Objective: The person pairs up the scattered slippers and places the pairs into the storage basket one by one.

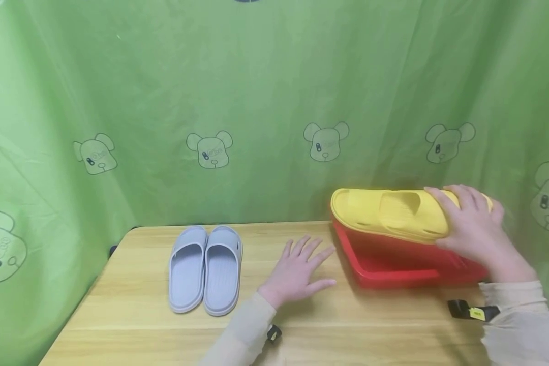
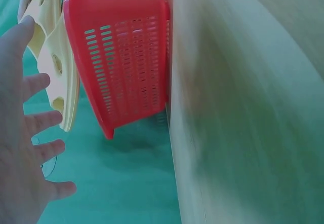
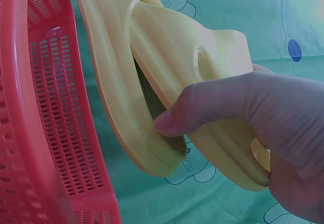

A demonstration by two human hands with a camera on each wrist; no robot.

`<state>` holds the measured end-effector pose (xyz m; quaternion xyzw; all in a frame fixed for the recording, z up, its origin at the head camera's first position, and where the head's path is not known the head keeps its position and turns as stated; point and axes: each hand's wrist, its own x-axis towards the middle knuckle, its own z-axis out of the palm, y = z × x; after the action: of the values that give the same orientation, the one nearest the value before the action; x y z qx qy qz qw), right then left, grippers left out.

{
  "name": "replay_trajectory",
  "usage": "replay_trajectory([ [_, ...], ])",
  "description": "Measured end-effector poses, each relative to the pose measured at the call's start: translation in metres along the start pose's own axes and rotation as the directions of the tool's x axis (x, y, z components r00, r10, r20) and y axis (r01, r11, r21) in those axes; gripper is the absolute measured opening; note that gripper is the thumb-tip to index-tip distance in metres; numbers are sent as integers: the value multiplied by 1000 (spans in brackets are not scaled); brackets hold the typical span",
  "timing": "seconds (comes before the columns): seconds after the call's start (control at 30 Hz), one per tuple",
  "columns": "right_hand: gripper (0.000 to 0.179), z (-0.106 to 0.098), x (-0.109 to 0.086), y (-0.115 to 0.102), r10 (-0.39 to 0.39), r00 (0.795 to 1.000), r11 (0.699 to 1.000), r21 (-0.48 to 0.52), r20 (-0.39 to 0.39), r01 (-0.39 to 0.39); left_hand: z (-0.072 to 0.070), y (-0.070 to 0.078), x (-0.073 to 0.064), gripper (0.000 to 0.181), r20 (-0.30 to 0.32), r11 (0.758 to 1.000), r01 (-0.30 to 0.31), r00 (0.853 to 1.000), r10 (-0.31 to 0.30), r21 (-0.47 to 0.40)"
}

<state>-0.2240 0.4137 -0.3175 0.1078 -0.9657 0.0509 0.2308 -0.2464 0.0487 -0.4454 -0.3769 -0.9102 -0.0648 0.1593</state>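
My right hand (image 1: 476, 226) grips a pair of yellow slippers (image 1: 363, 209) by one end, holding them sideways above a red basket (image 1: 393, 277). In the right wrist view two yellow slippers (image 3: 114, 82) lie against each other, the thumb pressed on them; most of the other fingers are hidden behind. My left hand (image 1: 297, 274) hovers over the table just left of the basket, fingers spread and nothing in it. The left wrist view shows its fingers apart, with the basket's slotted wall (image 2: 121, 57) beyond.
A pair of grey slippers (image 1: 221, 282) stands side by side on the left of the wooden table (image 1: 132, 295). Behind the table hangs a green curtain (image 1: 265, 91) with mouse-like heads printed on it. Black straps (image 1: 459, 309) show at both wrists.
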Motion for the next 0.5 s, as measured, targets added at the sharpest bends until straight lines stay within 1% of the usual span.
replay_trajectory([
  [0.27,125,-4,4,9,-4,1000,1000,-16,22,4,1,5,14,71,48,999,-36,998,37,-19],
  [0.5,125,-6,6,16,-7,999,1000,-30,36,8,0,11,25,71,104,997,-76,992,76,0],
])
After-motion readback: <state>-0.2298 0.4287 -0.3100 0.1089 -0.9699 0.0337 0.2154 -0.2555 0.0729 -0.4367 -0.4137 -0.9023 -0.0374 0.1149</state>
